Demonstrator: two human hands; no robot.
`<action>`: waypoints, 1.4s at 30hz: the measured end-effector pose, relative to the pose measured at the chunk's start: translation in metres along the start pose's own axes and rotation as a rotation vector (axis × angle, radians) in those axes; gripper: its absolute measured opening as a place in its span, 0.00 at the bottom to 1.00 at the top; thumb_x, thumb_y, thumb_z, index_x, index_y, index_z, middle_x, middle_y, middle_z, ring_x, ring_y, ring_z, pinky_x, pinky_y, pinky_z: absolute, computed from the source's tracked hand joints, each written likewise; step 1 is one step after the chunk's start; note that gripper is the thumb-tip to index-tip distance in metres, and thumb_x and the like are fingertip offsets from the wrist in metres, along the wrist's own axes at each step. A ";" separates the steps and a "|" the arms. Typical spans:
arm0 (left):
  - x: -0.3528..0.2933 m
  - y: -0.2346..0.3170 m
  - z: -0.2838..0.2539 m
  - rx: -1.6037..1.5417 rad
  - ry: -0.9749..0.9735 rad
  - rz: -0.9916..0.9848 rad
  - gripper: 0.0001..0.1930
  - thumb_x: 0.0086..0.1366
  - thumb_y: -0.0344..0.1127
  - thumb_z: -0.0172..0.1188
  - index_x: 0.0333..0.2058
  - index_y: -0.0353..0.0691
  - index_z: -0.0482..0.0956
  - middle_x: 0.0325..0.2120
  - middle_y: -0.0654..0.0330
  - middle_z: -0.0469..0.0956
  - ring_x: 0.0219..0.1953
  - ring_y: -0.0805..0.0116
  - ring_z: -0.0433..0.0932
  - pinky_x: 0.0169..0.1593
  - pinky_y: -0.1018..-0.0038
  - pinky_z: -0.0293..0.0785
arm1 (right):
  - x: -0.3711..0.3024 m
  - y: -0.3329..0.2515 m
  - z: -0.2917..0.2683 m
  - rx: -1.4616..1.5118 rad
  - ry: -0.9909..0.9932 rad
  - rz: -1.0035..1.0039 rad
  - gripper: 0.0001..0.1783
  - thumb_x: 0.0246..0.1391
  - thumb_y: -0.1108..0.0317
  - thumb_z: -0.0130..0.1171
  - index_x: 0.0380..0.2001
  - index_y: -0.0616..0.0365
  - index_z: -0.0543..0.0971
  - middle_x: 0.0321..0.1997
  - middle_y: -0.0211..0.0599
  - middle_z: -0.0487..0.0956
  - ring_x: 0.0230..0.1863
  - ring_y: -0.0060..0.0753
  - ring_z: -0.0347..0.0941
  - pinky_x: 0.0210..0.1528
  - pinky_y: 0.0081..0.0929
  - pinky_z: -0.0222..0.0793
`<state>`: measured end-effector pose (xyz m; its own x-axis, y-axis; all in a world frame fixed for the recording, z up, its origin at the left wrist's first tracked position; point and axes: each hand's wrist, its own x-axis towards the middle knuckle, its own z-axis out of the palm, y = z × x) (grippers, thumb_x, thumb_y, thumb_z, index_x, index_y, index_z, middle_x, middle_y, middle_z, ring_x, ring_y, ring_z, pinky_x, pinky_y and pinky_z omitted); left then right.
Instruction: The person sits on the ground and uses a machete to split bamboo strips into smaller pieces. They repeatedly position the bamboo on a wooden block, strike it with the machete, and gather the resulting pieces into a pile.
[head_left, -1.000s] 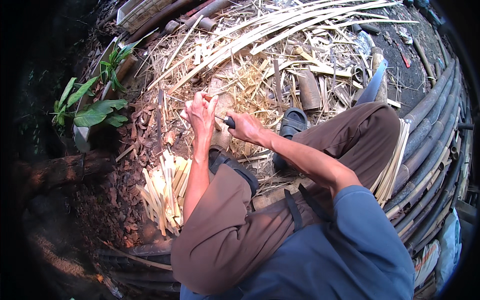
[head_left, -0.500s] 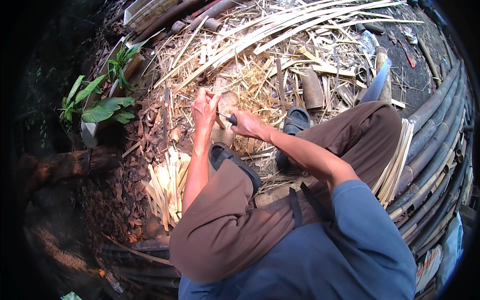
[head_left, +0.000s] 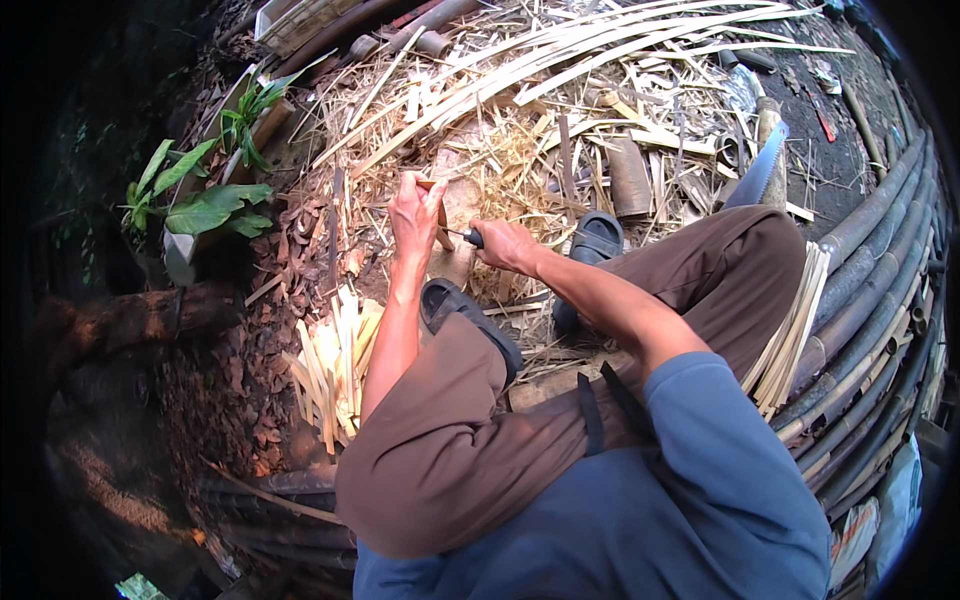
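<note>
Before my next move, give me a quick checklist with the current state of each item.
1. Right hand closed around the black-handled tool: ok.
2. Left hand holding the small brownish piece: ok.
3. Tool's edge turned away from the left fingers: cannot tell, too small.
4. Blue handsaw apart from both hands: ok, it is off to the right.
5. Ground ahead free of loose shavings: not ok, they are strewn thickly.
</note>
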<state>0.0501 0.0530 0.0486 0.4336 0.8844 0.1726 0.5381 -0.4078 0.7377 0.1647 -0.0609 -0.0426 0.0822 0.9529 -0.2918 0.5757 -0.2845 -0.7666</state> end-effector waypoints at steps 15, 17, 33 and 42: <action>-0.004 0.008 0.005 0.044 0.016 0.123 0.12 0.63 0.31 0.65 0.35 0.35 0.69 0.23 0.49 0.80 0.24 0.59 0.82 0.26 0.66 0.75 | 0.004 -0.002 0.004 -0.106 -0.124 0.017 0.14 0.53 0.64 0.56 0.43 0.54 0.76 0.34 0.51 0.82 0.35 0.51 0.82 0.36 0.44 0.78; -0.002 0.004 0.006 0.048 -0.017 0.089 0.12 0.64 0.32 0.65 0.36 0.35 0.69 0.25 0.48 0.81 0.26 0.58 0.82 0.26 0.65 0.74 | 0.004 0.007 -0.002 -0.355 -0.092 0.056 0.12 0.58 0.65 0.52 0.45 0.47 0.76 0.37 0.45 0.83 0.37 0.48 0.83 0.35 0.43 0.78; 0.000 -0.060 -0.109 0.101 0.508 -0.197 0.19 0.66 0.47 0.61 0.31 0.32 0.84 0.17 0.61 0.76 0.21 0.72 0.69 0.30 0.70 0.65 | -0.103 0.008 -0.004 0.107 -0.076 0.189 0.24 0.56 0.56 0.57 0.50 0.60 0.76 0.40 0.61 0.81 0.44 0.67 0.77 0.47 0.51 0.72; -0.068 -0.068 -0.038 0.075 0.425 -0.350 0.22 0.72 0.46 0.48 0.29 0.31 0.79 0.20 0.52 0.80 0.23 0.60 0.81 0.31 0.61 0.72 | -0.104 -0.008 0.003 0.167 0.191 0.023 0.21 0.59 0.56 0.57 0.49 0.56 0.68 0.31 0.59 0.80 0.35 0.67 0.76 0.38 0.57 0.69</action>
<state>-0.0434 0.0295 0.0119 -0.1018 0.9775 0.1849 0.6541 -0.0743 0.7527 0.1493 -0.1579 -0.0083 0.2552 0.9440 -0.2091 0.4310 -0.3047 -0.8494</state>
